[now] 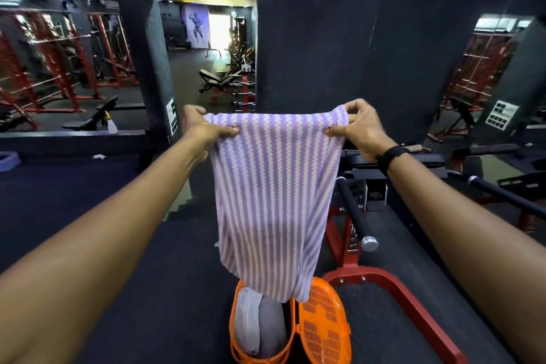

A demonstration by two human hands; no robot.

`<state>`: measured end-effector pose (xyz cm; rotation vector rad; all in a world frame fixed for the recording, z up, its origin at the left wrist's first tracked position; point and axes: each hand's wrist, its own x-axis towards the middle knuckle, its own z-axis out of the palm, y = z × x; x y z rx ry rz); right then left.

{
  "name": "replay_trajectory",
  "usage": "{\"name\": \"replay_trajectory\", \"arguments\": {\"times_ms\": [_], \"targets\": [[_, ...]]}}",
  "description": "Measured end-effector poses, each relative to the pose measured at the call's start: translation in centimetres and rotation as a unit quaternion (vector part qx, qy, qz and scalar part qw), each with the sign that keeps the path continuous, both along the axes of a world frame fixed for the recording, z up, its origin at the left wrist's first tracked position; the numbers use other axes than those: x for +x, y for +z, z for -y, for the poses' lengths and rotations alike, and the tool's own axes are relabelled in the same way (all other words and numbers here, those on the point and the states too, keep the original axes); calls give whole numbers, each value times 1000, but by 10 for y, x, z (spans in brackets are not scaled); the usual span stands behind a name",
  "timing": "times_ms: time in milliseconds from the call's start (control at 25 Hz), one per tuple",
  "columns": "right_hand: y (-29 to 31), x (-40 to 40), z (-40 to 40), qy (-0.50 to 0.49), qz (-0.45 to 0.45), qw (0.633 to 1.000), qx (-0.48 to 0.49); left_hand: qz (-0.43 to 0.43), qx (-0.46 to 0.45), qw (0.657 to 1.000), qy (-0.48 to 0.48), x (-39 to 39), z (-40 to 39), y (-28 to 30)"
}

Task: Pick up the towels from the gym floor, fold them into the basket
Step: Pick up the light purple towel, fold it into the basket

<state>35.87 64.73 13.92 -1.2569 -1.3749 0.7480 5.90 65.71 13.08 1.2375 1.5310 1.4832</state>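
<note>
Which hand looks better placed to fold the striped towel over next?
Neither, clearly: left hand and right hand each pinch a top corner of the striped towel, level, above the orange basket.

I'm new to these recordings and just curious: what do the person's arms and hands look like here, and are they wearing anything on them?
Both forearms are bare, with no sleeves in view, and neither the left hand nor the right hand wears a glove. The only thing worn is a black band around the right wrist, like a watch or fitness strap. No rings are visible.
</note>
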Motion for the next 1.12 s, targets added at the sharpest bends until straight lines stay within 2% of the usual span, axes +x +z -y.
{"name": "replay_trajectory", "arguments": {"times_ms": [120, 240, 320, 440, 480, 560, 600, 680, 720, 760, 800, 840, 880, 920, 960, 1040, 1120], "targets": [[-5, 1, -2, -31, 47, 998, 8, -139, 63, 988, -14, 3, 0, 3], [-7, 3, 0, -72, 148, 985, 54, -210, 96, 971, -64, 0, 1, 7], [-7, -3, 7, -97, 215, 968, 89, -282, 93, 954, -34, 2, 2, 10], [-11, -1, 6, -113, 267, 947, 138, -423, 79, 900, 76, 3, 9, 17], [-11, 2, 3, -99, 277, 946, 137, -443, 85, 889, 76, -2, 9, 19], [-18, 10, 1, -20, 283, 954, 95, -461, 58, 885, -38, -13, 5, 17], [-21, 11, 4, 41, 288, 955, 56, -478, 10, 870, -116, -18, 6, 17], [-16, 14, 8, 171, 292, 940, -32, -519, -101, 812, -247, -24, 8, 25], [-5, 15, 9, 213, 273, 937, -46, -506, -90, 808, -287, -23, 10, 35], [10, 15, 8, 218, 238, 946, -17, -445, -27, 844, -297, -18, 10, 48], [28, 16, 6, 203, 163, 965, 34, -324, 61, 904, -271, -13, 10, 63], [43, 17, 4, 195, 59, 977, 61, -148, 134, 952, -234, -9, 9, 74], [49, 14, 3, 227, -21, 973, 40, -5, 149, 962, -227, -5, 10, 75], [41, 10, 5, 267, -38, 963, -14, 48, 114, 961, -249, -2, 12, 66], [23, 4, 10, 294, -16, 953, -77, 9, 49, 961, -271, -1, 14, 45], [-16, -7, 18, 280, 22, 945, -169, -91, -99, 944, -301, -3, 23, 1], [-33, -9, 16, 254, -39, 947, -191, -11, -130, 946, -297, -10, 19, -21]]}}
